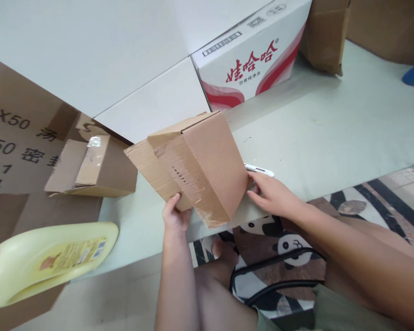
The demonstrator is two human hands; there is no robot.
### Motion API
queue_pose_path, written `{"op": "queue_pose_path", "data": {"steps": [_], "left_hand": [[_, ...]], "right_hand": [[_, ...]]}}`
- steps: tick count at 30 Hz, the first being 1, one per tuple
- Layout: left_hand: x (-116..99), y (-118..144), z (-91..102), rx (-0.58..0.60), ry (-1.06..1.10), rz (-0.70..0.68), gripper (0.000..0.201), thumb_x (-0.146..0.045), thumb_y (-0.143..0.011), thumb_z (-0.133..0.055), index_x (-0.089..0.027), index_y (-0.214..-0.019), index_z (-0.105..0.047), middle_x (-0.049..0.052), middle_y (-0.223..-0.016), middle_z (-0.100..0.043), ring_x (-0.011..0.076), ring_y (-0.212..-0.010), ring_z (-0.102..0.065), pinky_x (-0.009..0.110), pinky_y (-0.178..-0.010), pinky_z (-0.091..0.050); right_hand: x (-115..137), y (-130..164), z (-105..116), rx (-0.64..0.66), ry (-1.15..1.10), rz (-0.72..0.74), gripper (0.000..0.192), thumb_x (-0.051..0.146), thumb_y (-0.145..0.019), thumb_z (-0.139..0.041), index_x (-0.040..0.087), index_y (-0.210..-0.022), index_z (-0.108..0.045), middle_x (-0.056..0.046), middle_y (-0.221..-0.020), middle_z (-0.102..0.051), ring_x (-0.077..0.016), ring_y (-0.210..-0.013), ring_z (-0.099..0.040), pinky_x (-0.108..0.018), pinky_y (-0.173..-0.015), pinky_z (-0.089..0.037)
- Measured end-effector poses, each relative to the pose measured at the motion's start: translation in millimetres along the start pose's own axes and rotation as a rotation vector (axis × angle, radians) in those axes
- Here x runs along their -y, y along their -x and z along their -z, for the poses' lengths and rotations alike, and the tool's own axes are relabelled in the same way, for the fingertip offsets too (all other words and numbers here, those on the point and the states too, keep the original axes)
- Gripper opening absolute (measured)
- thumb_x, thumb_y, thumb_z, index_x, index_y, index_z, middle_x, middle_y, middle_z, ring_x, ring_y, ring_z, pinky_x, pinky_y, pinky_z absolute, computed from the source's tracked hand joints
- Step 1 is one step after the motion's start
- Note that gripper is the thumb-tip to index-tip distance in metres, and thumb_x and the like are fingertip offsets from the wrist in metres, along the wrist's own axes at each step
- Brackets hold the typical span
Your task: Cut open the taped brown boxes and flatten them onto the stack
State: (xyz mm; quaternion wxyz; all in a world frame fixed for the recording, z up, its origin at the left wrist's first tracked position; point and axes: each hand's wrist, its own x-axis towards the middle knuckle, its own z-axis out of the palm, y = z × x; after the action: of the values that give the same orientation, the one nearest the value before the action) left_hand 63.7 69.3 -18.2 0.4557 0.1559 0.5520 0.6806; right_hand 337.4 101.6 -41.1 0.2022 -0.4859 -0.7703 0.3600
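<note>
In the middle of the head view a small brown cardboard box [214,161] is tilted above the pale table, with one flap sticking out to the left. A strip of clear tape runs along its side. My left hand [175,214] grips the lower edge of that flap, thumb on top. On the box's right side, my right hand [267,191] is at its lower corner, fingers bent and partly hidden behind the cardboard; I cannot tell how firmly they hold it. A white utility knife [259,170] lies on the table just beyond the right fingers.
Another small cardboard box [113,170] with raised flaps stands left. A yellow bottle [55,262] lies at lower left near a large printed carton [17,142]. White boxes [152,101] and a red-and-white water carton [251,69] line the back. The pale table [331,133] extends right.
</note>
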Motion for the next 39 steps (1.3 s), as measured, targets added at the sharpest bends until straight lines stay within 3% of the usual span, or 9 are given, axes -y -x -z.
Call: {"op": "queue_pose_path", "data": {"steps": [18, 39], "left_hand": [[-1.5, 1.6, -4.9, -0.012, 0.036, 0.022, 0.036, -0.025, -0.042, -0.086, -0.02, -0.077, -0.075, 0.0, -0.076, -0.076, 0.0188, -0.067, -0.07, 0.028, -0.062, -0.057], [0.1, 0.8, -1.2, 0.007, 0.01, -0.001, 0.037, -0.026, -0.049, -0.084, -0.021, -0.085, -0.075, 0.002, -0.086, -0.078, 0.022, -0.078, -0.072, 0.031, -0.07, -0.056]], "right_hand": [[-3.8, -0.2, -3.1, -0.007, 0.003, 0.021, 0.051, 0.023, -0.088, -0.051, 0.016, -0.138, -0.05, -0.013, -0.112, -0.068, -0.022, -0.075, -0.067, -0.039, -0.074, -0.051], [-2.5, -0.3, -2.6, -0.012, 0.02, 0.014, 0.052, 0.023, -0.088, -0.051, 0.015, -0.139, -0.049, -0.015, -0.116, -0.067, -0.0229, -0.076, -0.067, -0.041, -0.076, -0.052]]}}
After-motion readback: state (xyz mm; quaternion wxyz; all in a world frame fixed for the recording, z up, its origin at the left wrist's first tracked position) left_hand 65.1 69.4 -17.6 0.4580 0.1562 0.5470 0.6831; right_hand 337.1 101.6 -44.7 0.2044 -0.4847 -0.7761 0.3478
